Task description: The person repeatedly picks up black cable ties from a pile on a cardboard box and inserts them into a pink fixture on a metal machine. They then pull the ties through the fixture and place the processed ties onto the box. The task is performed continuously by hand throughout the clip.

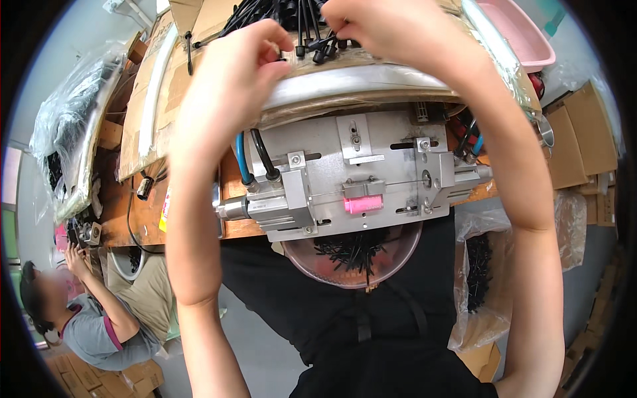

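Below, at lower left of the frame, a co-worker (99, 318) in a grey shirt sits with both hands raised to small dark parts. Above that person, at the left edge, clear plastic wrap (66, 126) covers a long bundle, and flat cardboard (142, 113) leans beside it. Toward centre left, the wearer's left hand (235, 79) curls over the pale rim of a tray (358, 86) at the top of the frame, thumb and forefinger closed near the black cable ties (292, 20) piled in the tray; whether it grips one cannot be told. At centre, a grey metal fixture (352, 172) sits on the brown bench (133, 212), with blue and black hoses at its left end and a pink block (363, 205) on its front. Just under it, a clear round bowl (352, 262) holds more black ties. At upper centre right, the right hand (391, 33) pinches the heads of several ties from the pile between its fingertips. Farther right, a pink basket (524, 33) lies at the top edge, a clear bag (478, 278) of black ties hangs at lower right, and cardboard boxes (587, 139) stand at the right edge.
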Motion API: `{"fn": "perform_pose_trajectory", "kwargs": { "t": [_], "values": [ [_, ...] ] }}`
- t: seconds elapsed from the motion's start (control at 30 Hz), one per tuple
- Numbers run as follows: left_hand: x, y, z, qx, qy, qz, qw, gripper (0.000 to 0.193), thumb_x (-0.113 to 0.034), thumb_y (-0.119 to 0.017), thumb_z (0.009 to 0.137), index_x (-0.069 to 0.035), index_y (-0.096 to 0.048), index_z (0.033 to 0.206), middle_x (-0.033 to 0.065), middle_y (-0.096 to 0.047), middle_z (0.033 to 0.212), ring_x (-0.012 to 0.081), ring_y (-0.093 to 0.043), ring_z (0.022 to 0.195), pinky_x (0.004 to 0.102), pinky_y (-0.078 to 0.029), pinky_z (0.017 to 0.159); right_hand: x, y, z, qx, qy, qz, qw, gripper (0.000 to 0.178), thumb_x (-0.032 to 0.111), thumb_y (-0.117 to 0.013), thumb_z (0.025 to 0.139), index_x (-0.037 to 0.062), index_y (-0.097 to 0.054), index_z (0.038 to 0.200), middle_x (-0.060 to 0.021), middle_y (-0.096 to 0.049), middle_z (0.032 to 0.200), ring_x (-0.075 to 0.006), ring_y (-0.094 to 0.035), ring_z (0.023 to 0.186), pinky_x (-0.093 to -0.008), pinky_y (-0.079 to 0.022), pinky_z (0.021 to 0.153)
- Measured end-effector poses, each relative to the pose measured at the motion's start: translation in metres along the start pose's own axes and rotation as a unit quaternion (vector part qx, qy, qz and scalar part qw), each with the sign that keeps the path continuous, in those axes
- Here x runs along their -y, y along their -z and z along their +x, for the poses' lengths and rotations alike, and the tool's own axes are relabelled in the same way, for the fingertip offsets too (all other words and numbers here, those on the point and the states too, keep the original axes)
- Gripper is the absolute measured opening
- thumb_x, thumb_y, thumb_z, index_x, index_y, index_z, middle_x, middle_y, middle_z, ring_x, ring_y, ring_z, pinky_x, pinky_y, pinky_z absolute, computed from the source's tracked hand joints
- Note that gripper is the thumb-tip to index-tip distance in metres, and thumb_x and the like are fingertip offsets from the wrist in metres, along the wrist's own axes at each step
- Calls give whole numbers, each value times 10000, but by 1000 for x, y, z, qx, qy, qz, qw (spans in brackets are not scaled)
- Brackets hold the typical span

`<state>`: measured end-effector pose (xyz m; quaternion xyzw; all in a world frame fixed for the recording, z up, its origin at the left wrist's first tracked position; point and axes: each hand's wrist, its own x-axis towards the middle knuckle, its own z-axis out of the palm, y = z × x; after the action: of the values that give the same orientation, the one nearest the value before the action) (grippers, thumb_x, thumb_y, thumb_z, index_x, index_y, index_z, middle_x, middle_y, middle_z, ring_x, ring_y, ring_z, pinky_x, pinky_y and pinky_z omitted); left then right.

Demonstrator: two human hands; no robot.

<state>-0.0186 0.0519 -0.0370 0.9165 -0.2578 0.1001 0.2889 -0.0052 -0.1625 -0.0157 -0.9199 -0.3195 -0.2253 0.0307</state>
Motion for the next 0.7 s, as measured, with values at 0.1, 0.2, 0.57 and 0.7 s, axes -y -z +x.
{"fn": "perform_pose_trajectory", "kwargs": {
  "t": [0.1, 0.2, 0.57, 0.7],
  "values": [
    [2, 14, -21, 18, -58, 16, 998, 228, -13, -676, 837, -23, -647, 1063, 30, -612, 851, 124, -577, 797, 279, -484, 784, -18, 18, -6, -35, 56, -38, 997, 94, 114, -649, 766, 34, -696, 779, -166, -683, 778, -347, -673, 789, -425, -525, 722],
    [-7, 10, -42, -34, -61, 53, 996, 285, -1, -699, 794, -28, -655, 1075, 37, -584, 853, 135, -557, 777, 282, -478, 771, -10, 17, -2, 31, 39, 14, 999, 105, 130, -667, 759, 28, -691, 762, -173, -677, 755, -350, -672, 789, -427, -527, 719],
    [-81, -99, -182, -23, -46, 95, 994, 677, 24, -614, 707, 99, -467, 1364, 91, -510, 928, 211, -520, 799, 317, -462, 741, 9, 25, -5, -143, -26, 328, 933, 299, 173, -643, 874, -70, -649, 1049, -191, -705, 893, -209, -704, 783, -280, -561, 593],
    [-86, -127, -179, 14, -31, 136, 990, 718, 22, -597, 730, 103, -390, 1412, 84, -477, 908, 203, -502, 817, 297, -461, 745, 2, 60, -40, -198, -84, 473, 854, 411, 288, -642, 939, -68, -618, 1143, -186, -707, 970, -212, -714, 875, -268, -587, 592]
  ]
}}
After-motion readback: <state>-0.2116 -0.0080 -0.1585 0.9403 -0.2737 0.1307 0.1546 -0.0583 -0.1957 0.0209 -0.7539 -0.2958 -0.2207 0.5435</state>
